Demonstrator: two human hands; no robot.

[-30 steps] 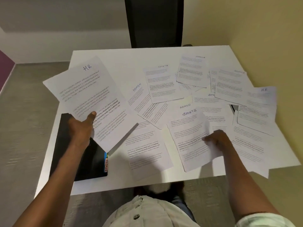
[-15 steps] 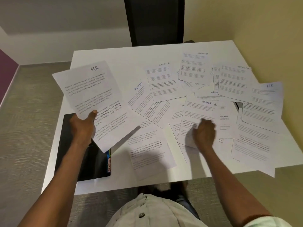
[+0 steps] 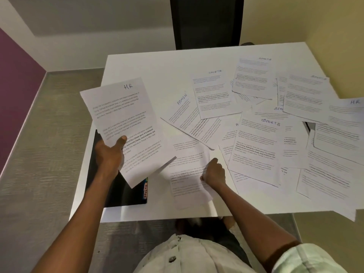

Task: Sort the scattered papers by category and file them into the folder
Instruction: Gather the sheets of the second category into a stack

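My left hand (image 3: 110, 154) holds a sheet headed HR (image 3: 126, 123) up above the table's left side, thumb on its face. Under it lies a black folder (image 3: 120, 192) with coloured tabs (image 3: 145, 191) on its right edge. My right hand (image 3: 213, 173) is closed on the right edge of an unheaded printed sheet (image 3: 187, 174) near the front middle. Several more sheets are scattered over the right half: a SPORTS sheet (image 3: 256, 150) right of my right hand, an ADMIN sheet (image 3: 185, 113), another SPORTS sheet (image 3: 213, 93), and a second HR sheet (image 3: 346, 123) at the far right.
The white table (image 3: 157, 69) has bare surface at its back left. A black chair back (image 3: 204, 22) stands behind the far edge. A yellow wall (image 3: 325, 26) runs close along the right. Some sheets overhang the table's front right corner (image 3: 346, 211).
My right hand left the SPORTS sheet, moved left and toward me, and closed on the unheaded sheet by the front edge. The SPORTS sheet now lies flat. My left hand keeps the HR sheet raised.
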